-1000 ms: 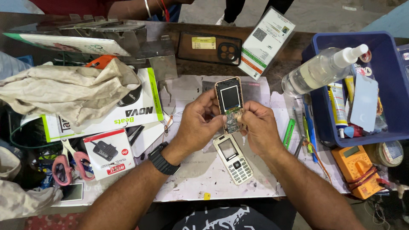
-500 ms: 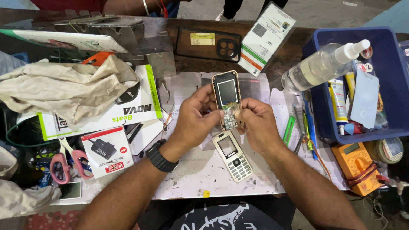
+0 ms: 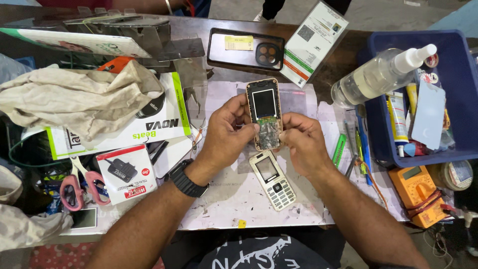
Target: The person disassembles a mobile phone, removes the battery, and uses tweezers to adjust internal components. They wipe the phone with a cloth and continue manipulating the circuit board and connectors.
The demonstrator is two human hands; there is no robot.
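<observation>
An opened keypad phone (image 3: 264, 113) with a dark screen and a bare circuit board below it is held upright over the white work mat (image 3: 298, 199). My left hand (image 3: 226, 133) grips its left side and wears a black watch on the wrist. My right hand (image 3: 303, 142) pinches the lower right edge near the board. Just under my hands, the phone's pale front cover with keypad (image 3: 273, 180) lies flat on the mat.
A blue bin (image 3: 450, 94) of tools with a spray bottle (image 3: 378, 74) stands at right, an orange multimeter (image 3: 418, 192) below it. A black phone case (image 3: 246, 49) lies behind. A beige cloth (image 3: 79, 97), boxes and pink scissors (image 3: 79, 184) crowd the left.
Both hands have lowered the opened phone slightly toward me. The front cover on the mat has stayed put.
</observation>
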